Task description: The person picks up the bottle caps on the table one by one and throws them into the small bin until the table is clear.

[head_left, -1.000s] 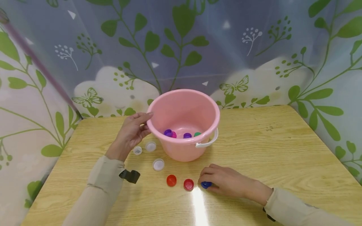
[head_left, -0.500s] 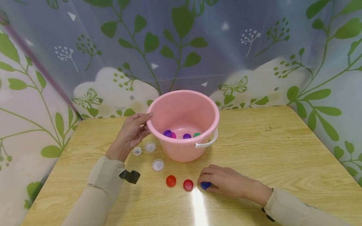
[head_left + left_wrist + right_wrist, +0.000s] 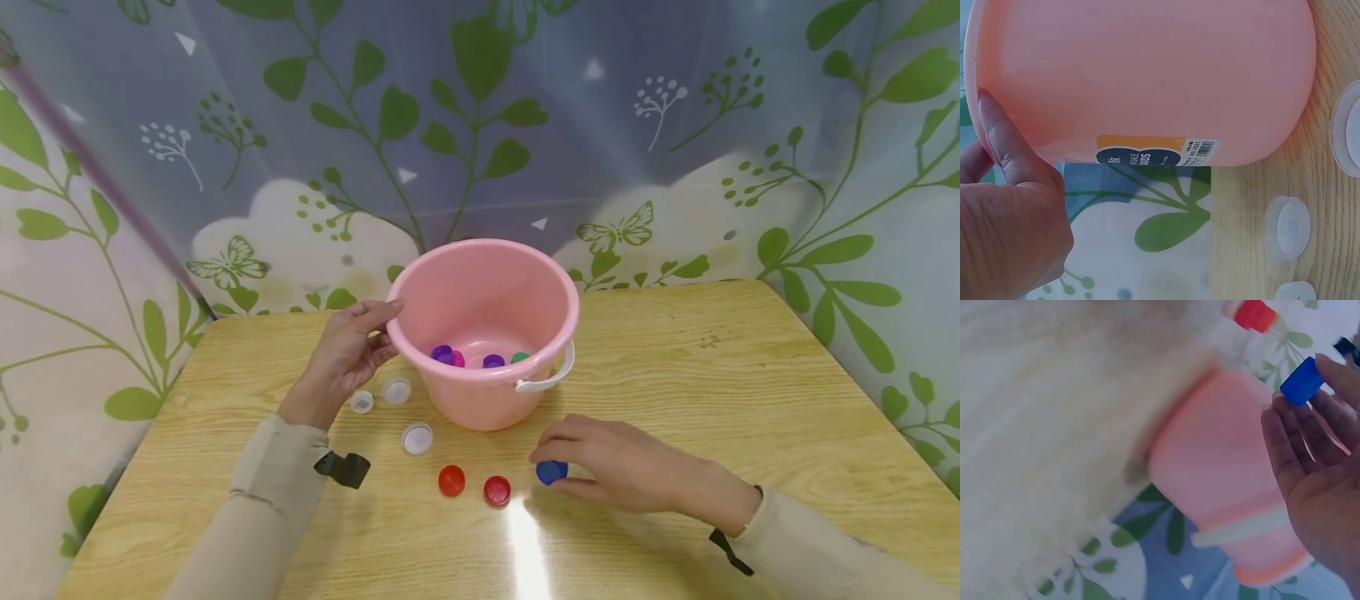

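A pink bucket (image 3: 483, 404) with a white handle (image 3: 546, 385) stands at the middle of the table. My left hand (image 3: 347, 354) pinches its rim at the left, the thumb over the edge in the left wrist view. Between the thumb and fingers of my right hand (image 3: 630, 465) is a blue bottle cap (image 3: 1302, 381), lifted off the table in front of the bucket. Inside the bucket lie purple caps (image 3: 442, 355), a pink cap (image 3: 459, 359) and a green cap (image 3: 519, 357), partly hidden by the near rim.
An orange-red cap (image 3: 452, 481) and a red cap (image 3: 497, 491) lie on the wooden table (image 3: 697, 367) to the left of my right hand. Three white caps, one of them a clear-rimmed cap (image 3: 417, 438), sit left of the bucket. A leaf-printed curtain (image 3: 360, 167) hangs behind.
My right hand has risen from the table with the blue cap and shifted slightly right. My left hand keeps its hold on the bucket rim.
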A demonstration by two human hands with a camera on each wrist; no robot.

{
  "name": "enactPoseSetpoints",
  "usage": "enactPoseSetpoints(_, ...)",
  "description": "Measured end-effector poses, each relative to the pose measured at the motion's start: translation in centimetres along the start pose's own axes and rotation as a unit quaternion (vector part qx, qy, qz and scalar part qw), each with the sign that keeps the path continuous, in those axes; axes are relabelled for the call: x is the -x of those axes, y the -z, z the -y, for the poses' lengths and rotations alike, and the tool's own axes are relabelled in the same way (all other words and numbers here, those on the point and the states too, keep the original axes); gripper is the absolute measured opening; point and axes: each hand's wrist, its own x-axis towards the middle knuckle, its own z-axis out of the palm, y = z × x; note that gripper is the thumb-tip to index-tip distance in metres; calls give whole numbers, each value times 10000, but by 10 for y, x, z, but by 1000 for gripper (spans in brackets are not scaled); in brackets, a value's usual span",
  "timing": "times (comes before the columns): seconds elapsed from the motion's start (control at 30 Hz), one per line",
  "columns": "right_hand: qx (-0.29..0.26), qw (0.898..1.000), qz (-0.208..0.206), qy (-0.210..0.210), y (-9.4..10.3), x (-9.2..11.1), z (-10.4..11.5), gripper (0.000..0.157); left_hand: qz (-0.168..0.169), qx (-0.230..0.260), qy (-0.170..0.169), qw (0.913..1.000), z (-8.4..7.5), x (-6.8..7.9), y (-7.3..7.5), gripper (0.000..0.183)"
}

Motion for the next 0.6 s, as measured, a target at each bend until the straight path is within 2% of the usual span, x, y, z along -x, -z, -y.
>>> enactPoseSetpoints(0.27, -149, 9973, -582, 425, 39, 0, 8, 23, 37, 6, -7, 10000, 0, 0, 0, 20)
enactPoseSetpoints(0.47, 39, 9924, -929, 803, 67, -4, 14, 25, 5, 32, 20, 10000, 0, 0, 0, 19)
enactPoseSetpoints(0.6, -12, 9908, -1078, 819, 86, -8, 15, 30, -6, 58, 37, 10000, 1, 0, 1, 19)
